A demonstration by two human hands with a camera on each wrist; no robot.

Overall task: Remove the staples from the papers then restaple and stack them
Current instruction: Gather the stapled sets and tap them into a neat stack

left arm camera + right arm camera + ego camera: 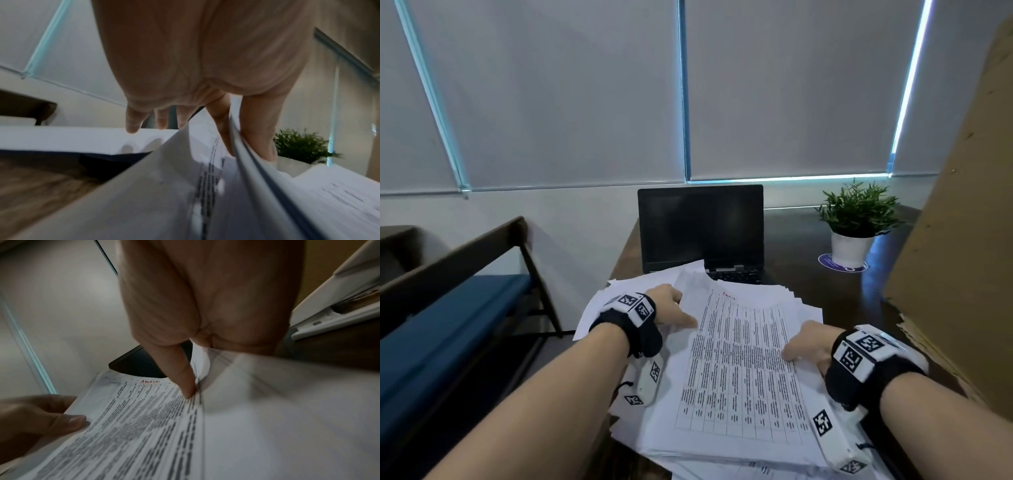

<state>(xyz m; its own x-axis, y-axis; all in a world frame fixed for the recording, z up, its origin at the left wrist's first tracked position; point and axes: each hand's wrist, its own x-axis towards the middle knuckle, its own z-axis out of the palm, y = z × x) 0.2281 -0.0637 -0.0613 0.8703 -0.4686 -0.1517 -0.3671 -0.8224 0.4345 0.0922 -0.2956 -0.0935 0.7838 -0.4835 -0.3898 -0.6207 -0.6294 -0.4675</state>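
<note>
A set of printed papers [739,363] with a table and a red mark near the top lies tilted over a loose pile of white sheets [804,308]. My left hand [671,308] pinches the set's left edge, thumb on top and fingers beneath, as the left wrist view shows with the sheets [205,186] between thumb and fingers [259,138]. My right hand [804,346] grips the right edge, thumb [185,378] pressed on the printed page [144,426]. No stapler or staple remover shows in any view.
An open black laptop [700,229] stands behind the pile on the dark wooden desk [825,284]. A potted plant [854,222] sits at the back right. Large cardboard [962,240] leans along the right. A blue-cushioned bench [448,325] stands left of the desk.
</note>
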